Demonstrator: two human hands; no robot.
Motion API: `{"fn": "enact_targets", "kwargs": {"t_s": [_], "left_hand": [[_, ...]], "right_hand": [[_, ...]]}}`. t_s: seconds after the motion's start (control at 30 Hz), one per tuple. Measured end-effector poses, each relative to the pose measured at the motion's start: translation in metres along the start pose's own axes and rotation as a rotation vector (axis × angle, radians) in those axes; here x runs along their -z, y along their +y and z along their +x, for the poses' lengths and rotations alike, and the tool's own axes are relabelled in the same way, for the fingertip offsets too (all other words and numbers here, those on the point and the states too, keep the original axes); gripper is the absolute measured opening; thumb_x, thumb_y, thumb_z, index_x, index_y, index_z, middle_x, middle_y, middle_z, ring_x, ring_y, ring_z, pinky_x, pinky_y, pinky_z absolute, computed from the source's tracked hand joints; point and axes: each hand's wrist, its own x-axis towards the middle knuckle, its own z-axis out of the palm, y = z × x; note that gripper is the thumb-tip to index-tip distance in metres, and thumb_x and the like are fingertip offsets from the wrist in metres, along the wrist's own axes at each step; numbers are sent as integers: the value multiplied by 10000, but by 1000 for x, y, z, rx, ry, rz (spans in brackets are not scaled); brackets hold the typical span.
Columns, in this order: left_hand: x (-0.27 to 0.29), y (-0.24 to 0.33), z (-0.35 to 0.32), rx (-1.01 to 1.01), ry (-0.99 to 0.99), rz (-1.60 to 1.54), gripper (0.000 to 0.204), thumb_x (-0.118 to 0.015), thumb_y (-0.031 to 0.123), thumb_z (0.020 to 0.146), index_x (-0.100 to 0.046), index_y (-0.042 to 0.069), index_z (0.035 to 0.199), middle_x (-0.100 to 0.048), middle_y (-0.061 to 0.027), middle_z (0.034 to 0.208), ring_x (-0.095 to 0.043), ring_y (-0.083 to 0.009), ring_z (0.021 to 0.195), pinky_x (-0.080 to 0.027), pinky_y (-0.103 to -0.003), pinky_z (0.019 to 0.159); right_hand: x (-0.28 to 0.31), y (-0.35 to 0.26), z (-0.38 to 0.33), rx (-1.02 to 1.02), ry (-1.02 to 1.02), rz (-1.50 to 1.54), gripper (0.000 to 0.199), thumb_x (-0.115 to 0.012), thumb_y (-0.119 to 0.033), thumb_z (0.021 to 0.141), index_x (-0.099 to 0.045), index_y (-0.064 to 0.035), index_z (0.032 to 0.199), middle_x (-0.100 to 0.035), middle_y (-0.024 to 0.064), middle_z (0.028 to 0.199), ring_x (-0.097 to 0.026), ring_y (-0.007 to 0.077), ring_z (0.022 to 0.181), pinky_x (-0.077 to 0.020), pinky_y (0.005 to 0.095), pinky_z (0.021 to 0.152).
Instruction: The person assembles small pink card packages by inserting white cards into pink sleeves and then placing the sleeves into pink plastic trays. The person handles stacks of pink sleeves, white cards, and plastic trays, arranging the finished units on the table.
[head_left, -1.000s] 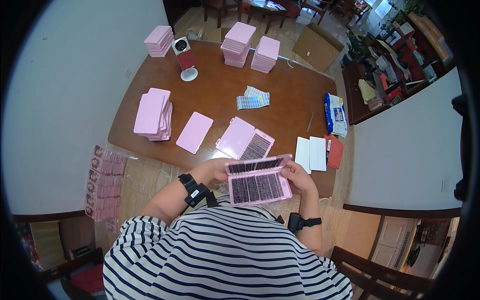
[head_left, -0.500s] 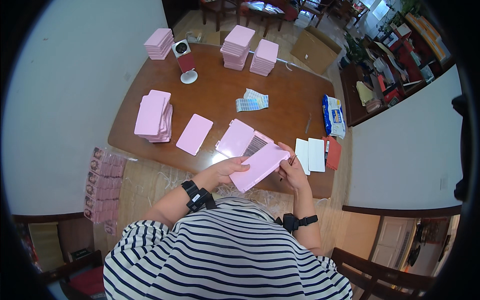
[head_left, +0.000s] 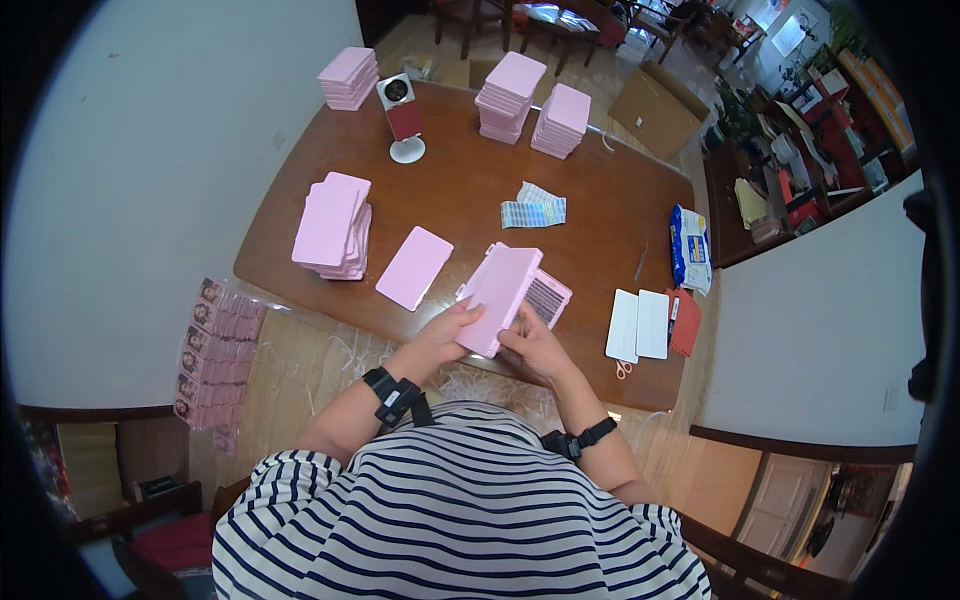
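Observation:
Both of my hands hold a closed, flat pink plastic case (head_left: 503, 295), tilted above the table's near edge. My left hand (head_left: 447, 330) is closed on its left side, thumb on top. My right hand (head_left: 538, 346) grips the lower right edge with thumb and fingers. Just behind lies an open pink case, partly covered by the held one; its tray of dark striped rows (head_left: 546, 298) shows on the right. Left of my hands a single pink case (head_left: 415, 268) lies flat on the table.
On the brown table (head_left: 450, 180) stand pink case stacks (head_left: 332, 222), a white-and-red camera-like device (head_left: 402, 115), blue sticker sheets (head_left: 534, 208), a wipes pack (head_left: 690, 250), white cards (head_left: 652, 325), red cards (head_left: 684, 322) and small scissors (head_left: 624, 369). Packaged bundles (head_left: 215, 350) lie at left.
The held case has turned steeper and come nearer my body. My right hand has moved left along it, uncovering the scissors near the white cards. The view has shifted slightly.

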Motion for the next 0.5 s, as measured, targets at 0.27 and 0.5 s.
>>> {"fn": "enact_targets", "kwargs": {"t_s": [0.27, 0.5], "left_hand": [[73, 74, 4, -303, 366, 603, 505, -678, 24, 912, -527, -21, 1392, -657, -93, 1256, -641, -172, 1106, -512, -321, 971], [119, 99, 3, -346, 736, 1552, 597, -803, 193, 797, -604, 21, 1333, -706, -194, 1163, -686, -312, 1064, -534, -394, 934]], "right_hand": [[120, 35, -18, -113, 942, -810, 336, -771, -285, 856, -714, -29, 1067, -730, 122, 932, -686, 209, 833, -546, 355, 760], [240, 36, -95, -520, 1433, -1288, 801, -764, -471, 795, -441, -89, 1421, -508, 231, 1402, -635, 403, 1119, -532, 496, 918]]}}
